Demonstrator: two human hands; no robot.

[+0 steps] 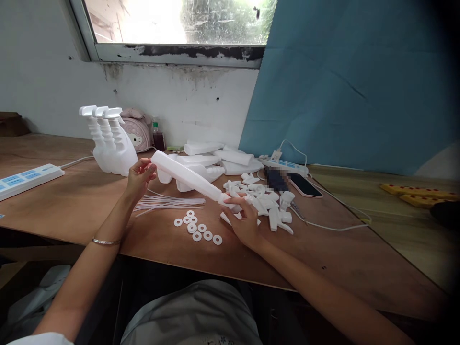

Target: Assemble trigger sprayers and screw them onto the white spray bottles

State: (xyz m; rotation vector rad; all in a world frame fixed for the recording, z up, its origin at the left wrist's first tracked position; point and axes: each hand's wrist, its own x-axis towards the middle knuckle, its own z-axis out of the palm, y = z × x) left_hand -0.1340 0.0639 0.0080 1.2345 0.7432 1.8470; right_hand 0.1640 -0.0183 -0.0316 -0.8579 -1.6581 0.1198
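A white plastic spray bottle (187,176) is held tilted across the table, its base up at the left and its neck down at the right. My left hand (141,176) pinches the base end. My right hand (243,218) has its fingers closed around the neck end, at a white trigger spray head (230,203); how the two are joined is partly hidden by the fingers. Below the bottle lie several white ring washers (191,228) and a bundle of thin white tubes (168,203). Loose spray heads (268,199) are heaped beside my right hand.
Blank white bottles (235,157) lie piled behind. Three bottles with spray heads (117,148) stand at back left, near a pink bag (138,132). A power strip (30,179) lies left; a phone (304,185) and white cable (334,229) lie right.
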